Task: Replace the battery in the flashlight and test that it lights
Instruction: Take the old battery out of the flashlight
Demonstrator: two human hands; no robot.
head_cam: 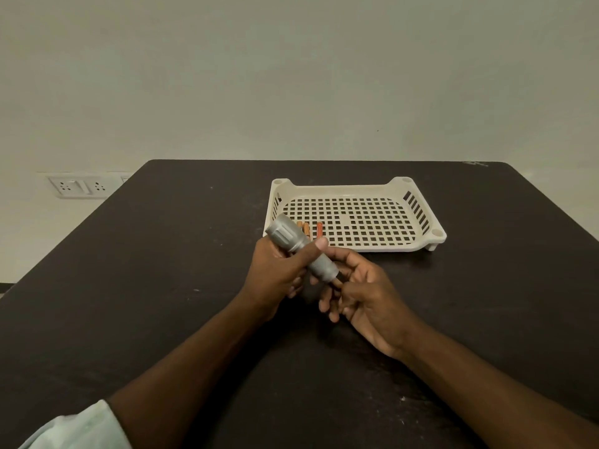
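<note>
1. The grey flashlight is held above the dark worktop, head tilted up and to the left.
2. The left hand is clamped round its barrel, thumb on top.
3. The right hand is curled at the tail end, fingertips touching it (whether anything is gripped cannot be told).
4. Three orange batteries lie in the cream perforated tray, near its front-left corner, behind the flashlight head.
</note>
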